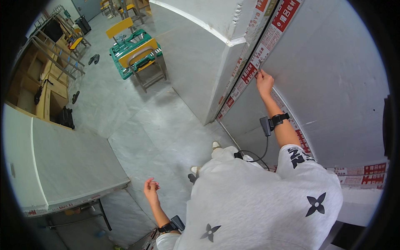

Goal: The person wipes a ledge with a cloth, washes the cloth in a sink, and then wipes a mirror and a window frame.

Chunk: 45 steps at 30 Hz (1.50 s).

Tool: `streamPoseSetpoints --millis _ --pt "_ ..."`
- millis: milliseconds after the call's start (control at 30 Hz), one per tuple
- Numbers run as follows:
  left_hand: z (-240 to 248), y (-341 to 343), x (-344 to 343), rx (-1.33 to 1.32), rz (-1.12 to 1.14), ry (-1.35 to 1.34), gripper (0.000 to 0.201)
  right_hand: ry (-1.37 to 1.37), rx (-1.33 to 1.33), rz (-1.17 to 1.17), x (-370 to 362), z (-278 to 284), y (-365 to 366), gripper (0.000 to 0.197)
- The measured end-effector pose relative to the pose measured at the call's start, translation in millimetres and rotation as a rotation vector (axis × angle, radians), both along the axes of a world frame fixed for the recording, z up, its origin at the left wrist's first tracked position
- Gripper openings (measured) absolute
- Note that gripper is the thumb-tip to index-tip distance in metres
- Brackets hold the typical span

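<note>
My right hand point(265, 82) is raised to the edge of a large grey metal door panel point(321, 54). Its fingers are pinched together against a strip of red and white printed film point(266, 46) that runs along this edge. A thin, small piece shows at the fingertips, too small to name. My left hand point(151, 190) hangs low over the grey floor with its fingers loosely bent and apart, holding nothing. Each wrist wears a black strap with a small dark device; a cable point(266, 148) runs from the right one.
A grey panel wall point(183, 54) stands across a narrow dark gap from the door. Farther off, a green tool case point(121, 50) lies on yellow-backed chairs. Wooden cabinets point(58, 83), a metal ladder frame and dark shoes point(93, 59) are at left. A grey cabinet point(75, 158) stands nearer.
</note>
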State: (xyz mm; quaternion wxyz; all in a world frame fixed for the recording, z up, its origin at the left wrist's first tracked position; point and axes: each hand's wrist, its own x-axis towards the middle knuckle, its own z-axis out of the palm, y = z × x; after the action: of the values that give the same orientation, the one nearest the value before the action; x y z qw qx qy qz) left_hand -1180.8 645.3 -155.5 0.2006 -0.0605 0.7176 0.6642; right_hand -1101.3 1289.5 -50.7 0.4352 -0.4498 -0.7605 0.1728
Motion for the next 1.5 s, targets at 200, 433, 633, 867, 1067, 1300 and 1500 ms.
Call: streamPoseSetpoints --millis 200,433,633,867,1067,1300,1500 --pt "-3.5 -0.6 -6.4 0.05 0.01 -0.014 0.018 -0.02 0.08 -0.071 -13.4 -2.2 -8.7 0.027" --pt "-21.8 -10.7 -43.6 0.083 -0.011 -0.037 0.018 0.312 -0.126 0.273 28.1 -60.0 41.0 0.026" --pt "13.1 60.2 -116.6 0.131 -0.255 0.014 0.018 -0.045 -0.076 -0.029 63.9 -72.6 43.0 0.032" --pt "51.5 134.3 -254.5 0.07 -0.517 0.043 0.02 -0.048 -0.03 -0.172 50.7 -91.9 39.7 0.034" --pt "28.2 193.1 -352.3 0.106 -0.618 0.007 0.02 0.065 -0.026 -0.221 58.8 -99.9 26.7 0.037" --pt "42.8 208.2 -406.0 0.143 -0.548 -0.176 0.02 -0.162 -0.057 -0.541 60.4 -68.7 -43.4 0.034" --pt "5.5 165.9 -490.1 0.083 -0.319 -0.324 0.02 -0.399 -0.264 0.062 69.6 -264.9 -120.9 0.014"
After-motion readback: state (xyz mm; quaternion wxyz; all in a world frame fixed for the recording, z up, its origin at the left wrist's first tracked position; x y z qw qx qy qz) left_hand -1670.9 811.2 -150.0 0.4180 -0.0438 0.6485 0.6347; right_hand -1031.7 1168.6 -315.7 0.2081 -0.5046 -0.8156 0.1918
